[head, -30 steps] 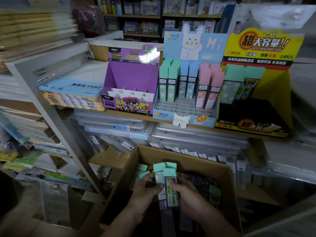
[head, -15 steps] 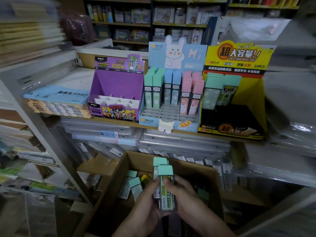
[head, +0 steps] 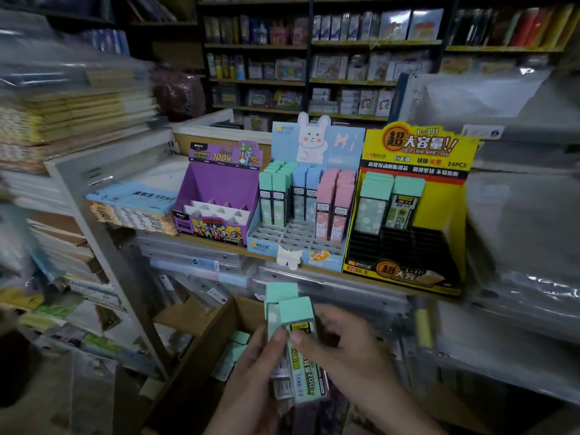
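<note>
One shelf point(head: 94, 221) carries three displays point(head: 314, 146). One carton point(head: 201, 356) sits below. Above it, the left hand point(head: 251, 372) and right hand point(head: 345, 350) together grip two mint cases point(head: 298, 312) upright, fingers curled round them. At least two loose cases point(head: 239, 338) lie in the carton.

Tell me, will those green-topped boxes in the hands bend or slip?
Probably stiff: the green-topped boxes show straight edges while the left hand and right hand grip them. Likely light, since several are held at once. Their smooth-looking sides might slide against each other.
</note>
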{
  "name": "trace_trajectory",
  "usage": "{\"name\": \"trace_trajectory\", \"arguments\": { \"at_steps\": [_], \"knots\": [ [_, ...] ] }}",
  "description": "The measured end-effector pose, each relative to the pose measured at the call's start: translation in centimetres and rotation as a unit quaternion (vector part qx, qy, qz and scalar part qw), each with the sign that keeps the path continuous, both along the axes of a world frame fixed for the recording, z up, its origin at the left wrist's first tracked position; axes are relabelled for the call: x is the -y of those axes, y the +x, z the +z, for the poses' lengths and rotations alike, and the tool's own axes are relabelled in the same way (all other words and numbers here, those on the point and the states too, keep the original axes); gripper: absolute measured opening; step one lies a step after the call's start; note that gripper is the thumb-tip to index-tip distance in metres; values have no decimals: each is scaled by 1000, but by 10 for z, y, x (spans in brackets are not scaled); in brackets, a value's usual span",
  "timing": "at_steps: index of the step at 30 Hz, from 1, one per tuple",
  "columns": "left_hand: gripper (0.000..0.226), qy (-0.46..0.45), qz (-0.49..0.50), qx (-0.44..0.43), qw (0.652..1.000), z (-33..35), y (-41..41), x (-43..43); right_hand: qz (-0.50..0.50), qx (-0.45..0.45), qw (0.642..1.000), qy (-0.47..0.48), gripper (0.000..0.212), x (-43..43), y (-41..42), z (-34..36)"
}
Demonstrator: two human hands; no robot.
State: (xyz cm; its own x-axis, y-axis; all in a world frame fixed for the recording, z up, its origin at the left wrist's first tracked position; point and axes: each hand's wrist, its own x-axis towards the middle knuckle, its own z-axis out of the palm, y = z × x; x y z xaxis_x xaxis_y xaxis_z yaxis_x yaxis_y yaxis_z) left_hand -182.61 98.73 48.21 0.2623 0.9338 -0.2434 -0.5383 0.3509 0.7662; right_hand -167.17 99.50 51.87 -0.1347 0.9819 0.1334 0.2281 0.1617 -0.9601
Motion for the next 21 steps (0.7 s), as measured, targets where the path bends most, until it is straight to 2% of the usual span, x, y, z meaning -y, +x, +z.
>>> {"name": "trace_trajectory", "arguments": {
  "at_steps": [3,7,10,13,18,21],
  "knots": [
    [32,42,63,-33,997,19,13,6,12,-23,1000,14,28,-5,10,16],
    [27,80,132,-81,985,44,33,6,16,-56,998,4,19,-13,25,37],
    [25,85,143,-62,984,60,50,5,12,-68,998,1,9,-13,39,58],
    [19,94,140,-40,985,72,61,1,3,-61,998,22,8,-14,57,82],
    [34,105,139,0,985,88,74,-9,-41,-32,993,105,18,-22,95,126],
    [28,119,124,21,985,93,82,-19,-70,-11,986,153,7,-33,119,150]
  ]
}}
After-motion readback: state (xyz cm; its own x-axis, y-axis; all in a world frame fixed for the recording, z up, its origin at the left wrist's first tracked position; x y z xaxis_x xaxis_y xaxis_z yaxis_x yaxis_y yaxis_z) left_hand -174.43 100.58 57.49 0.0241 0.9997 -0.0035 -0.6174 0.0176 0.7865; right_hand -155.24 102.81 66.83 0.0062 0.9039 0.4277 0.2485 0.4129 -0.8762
